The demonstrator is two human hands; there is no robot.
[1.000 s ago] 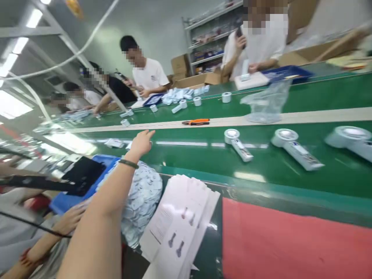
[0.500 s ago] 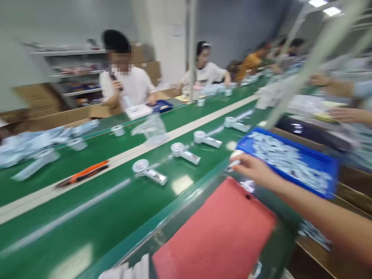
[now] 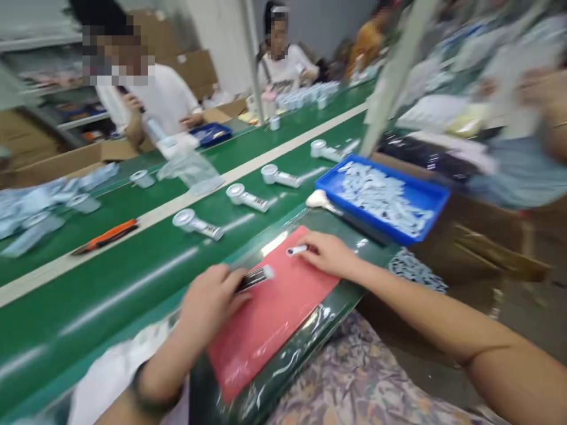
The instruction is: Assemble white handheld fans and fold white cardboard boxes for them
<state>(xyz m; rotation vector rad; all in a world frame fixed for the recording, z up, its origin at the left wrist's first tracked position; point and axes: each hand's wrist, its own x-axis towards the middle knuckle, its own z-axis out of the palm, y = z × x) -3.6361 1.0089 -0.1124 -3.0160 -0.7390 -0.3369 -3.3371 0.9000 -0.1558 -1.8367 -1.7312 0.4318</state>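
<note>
My left hand (image 3: 210, 301) is closed around a dark striped stick with a white end (image 3: 257, 278), held over a red sheet (image 3: 261, 330). Between the fingers of my right hand (image 3: 330, 255) is a small white piece with a dark tip (image 3: 296, 250), above the sheet's far edge. The two held items point toward each other, a short gap apart. A blue tray (image 3: 425, 227) full of small pale pieces (image 3: 376, 192) stands beyond my right hand. Slight blur hides fine detail on both held items.
White round-headed devices with handles (image 3: 243, 198) lie in a row on the green belt (image 3: 119, 295). Orange-handled pliers (image 3: 108, 236) rest on the pale centre strip. A slanted post (image 3: 394, 82) rises behind the tray. Co-workers sit across the belt and at right.
My right hand has come back from beside the blue tray to over the red sheet, holding a small white piece. My left hand has entered view with the dark stick. The view has shifted.
</note>
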